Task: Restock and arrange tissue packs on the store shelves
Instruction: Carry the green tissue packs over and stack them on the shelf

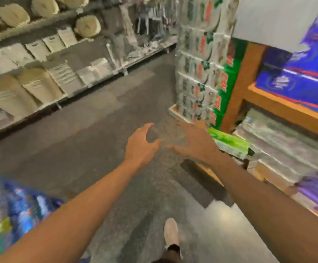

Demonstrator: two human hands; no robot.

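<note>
The picture is blurred by motion. My left hand (142,144) and my right hand (194,142) are both stretched out over the grey aisle floor, fingers loosely curved, and neither holds anything. Just right of my right hand a green tissue pack (232,142) juts from the lower level of the wooden shelf (287,109). Blue tissue packs (296,82) lie on the shelf level above. Pale wrapped packs (287,141) fill the lower level. A tall stack of green and white tissue packs (201,59) stands at the shelf's far end.
Across the aisle, a grey shelving unit (46,76) holds cream and white packaged goods. Blue patterned packs (8,215) sit at the lower left. My shoe (171,234) is on the floor (97,130) below my arms. A dark floor strip (205,185) lies beside the wooden shelf.
</note>
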